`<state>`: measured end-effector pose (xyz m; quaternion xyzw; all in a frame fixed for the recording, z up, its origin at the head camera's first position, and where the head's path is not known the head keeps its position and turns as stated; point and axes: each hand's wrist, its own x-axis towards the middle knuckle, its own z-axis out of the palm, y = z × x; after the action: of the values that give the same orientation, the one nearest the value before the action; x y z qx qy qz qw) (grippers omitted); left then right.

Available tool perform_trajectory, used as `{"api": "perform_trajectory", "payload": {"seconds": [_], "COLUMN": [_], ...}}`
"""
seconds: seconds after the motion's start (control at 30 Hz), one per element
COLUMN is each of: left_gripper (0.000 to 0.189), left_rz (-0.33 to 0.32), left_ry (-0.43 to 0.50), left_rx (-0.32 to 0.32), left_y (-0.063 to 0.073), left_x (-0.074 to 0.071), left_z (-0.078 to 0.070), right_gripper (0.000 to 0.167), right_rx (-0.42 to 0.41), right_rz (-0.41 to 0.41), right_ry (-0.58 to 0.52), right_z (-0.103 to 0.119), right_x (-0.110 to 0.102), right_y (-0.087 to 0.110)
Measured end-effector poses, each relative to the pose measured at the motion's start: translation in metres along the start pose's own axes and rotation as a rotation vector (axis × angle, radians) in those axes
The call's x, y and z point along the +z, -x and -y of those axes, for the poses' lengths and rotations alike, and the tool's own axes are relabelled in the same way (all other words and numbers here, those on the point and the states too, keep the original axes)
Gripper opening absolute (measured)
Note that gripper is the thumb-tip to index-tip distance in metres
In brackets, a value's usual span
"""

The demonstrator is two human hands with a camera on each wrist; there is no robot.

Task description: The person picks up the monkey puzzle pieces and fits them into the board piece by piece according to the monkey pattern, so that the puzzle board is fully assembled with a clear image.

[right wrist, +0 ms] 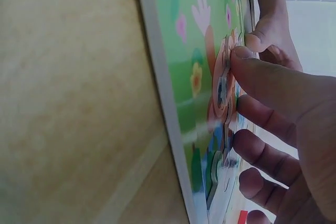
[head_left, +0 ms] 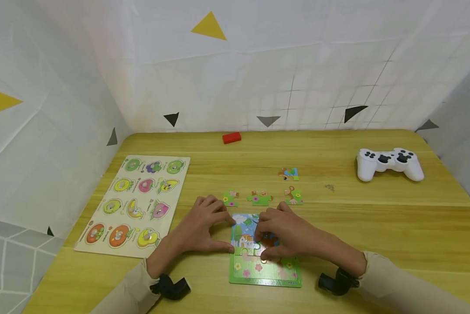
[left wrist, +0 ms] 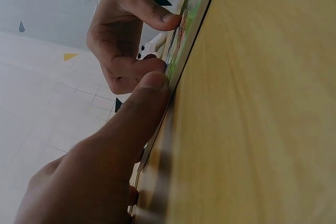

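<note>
A green-framed jigsaw board point(head_left: 266, 282) lies on the table between my hands, its left side filled with fitted pieces. My left hand point(head_left: 203, 224) rests at the board's left edge, with thumb and forefinger touching it and fingers spread. Over the middle of the board, my right hand point(head_left: 287, 229) pinches a jigsaw piece point(right wrist: 223, 95) between thumb and fingers, low against the picture. From above, that hand covers most of the piece. Beyond the board lie loose jigsaw pieces: one with a yellow flower point(head_left: 231, 198), a green-and-brown one point(head_left: 260, 198), one with a paw point(head_left: 294, 196) and one with an eye point(head_left: 289, 173).
To the left lies a fruit peg puzzle board point(head_left: 166, 222), close to my left forearm. A white game controller point(head_left: 389, 163) sits at the far right. Near the back edge is a red block point(head_left: 232, 138). Patterned cloth walls stand behind the table and at its sides.
</note>
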<state>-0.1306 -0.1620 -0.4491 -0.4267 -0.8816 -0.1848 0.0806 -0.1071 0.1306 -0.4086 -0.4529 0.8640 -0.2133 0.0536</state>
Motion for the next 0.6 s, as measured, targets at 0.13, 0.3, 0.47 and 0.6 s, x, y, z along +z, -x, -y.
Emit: {"api": "perform_trajectory", "payload": {"seconds": [0.13,0.3,0.47,0.6], "left_gripper": [0.056,0.056,0.057,0.057], "left_rz": [-0.004,-0.008,-0.008,-0.006], "left_ry": [-0.001,0.003,-0.002,-0.008], "left_rx": [0.003,0.008,0.012,0.011], "left_y": [0.0,0.0,0.0,0.0], "left_x": [0.0,0.001,0.001,0.0], "left_z": [0.0,0.0,0.0,0.0], "right_gripper": [0.026,0.026,0.023,0.02], "right_rx": [-0.008,-0.027,-0.016,-0.008], "right_rz": [-0.007,-0.04,-0.109,-0.153], "right_ry": [-0.009,-0.032,-0.092,-0.141], "right_z": [-0.001,-0.005,-0.012,-0.02], "right_x": [0.001,0.003,0.001,-0.003], "right_y": [0.001,0.002,0.003,0.002]}}
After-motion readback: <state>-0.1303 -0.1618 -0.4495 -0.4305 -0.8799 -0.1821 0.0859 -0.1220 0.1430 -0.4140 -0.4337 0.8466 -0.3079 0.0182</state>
